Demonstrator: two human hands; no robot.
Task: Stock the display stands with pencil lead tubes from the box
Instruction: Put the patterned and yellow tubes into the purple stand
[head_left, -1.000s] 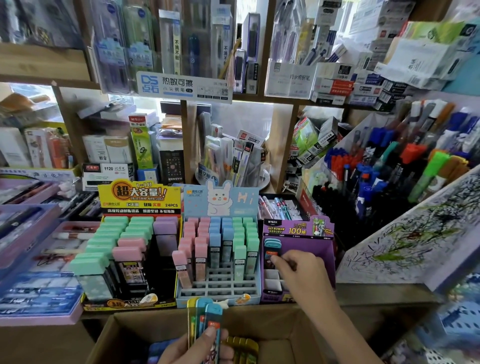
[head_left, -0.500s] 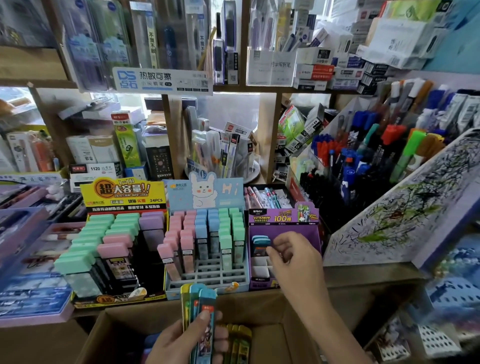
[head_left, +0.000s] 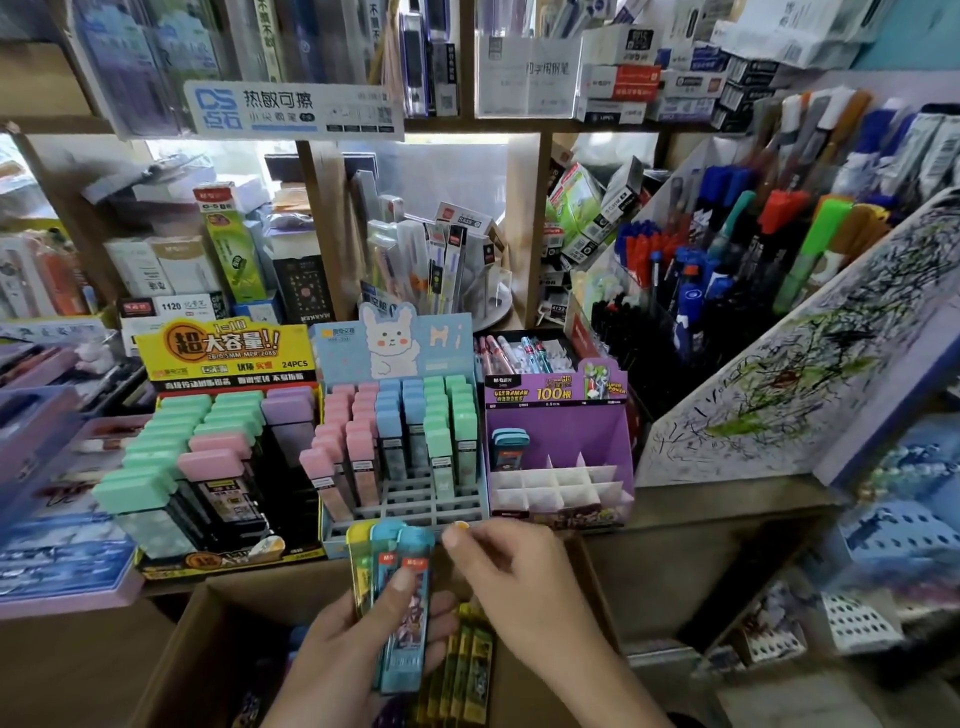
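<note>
Above the box (head_left: 218, 649), left grip (head_left: 337, 649) holds tubes (head_left: 408, 566); right grip (head_left: 524, 582) loose; purple stand (head_left: 561, 431) holds few.

You have three display stands on the worktop: one yellow stand (head_left: 228, 358), one blue stand (head_left: 395, 343) and one purple stand (head_left: 561, 431). The blue stand shows six columns of tubes (head_left: 414, 413): two pink, two blue, two green. Two teal tubes (head_left: 510, 447) stand in the purple stand. Your left hand (head_left: 353, 644) grips three fanned tubes (head_left: 405, 597), one yellow and two blue. You see one right hand (head_left: 519, 577) and one cardboard box (head_left: 208, 649).
</note>
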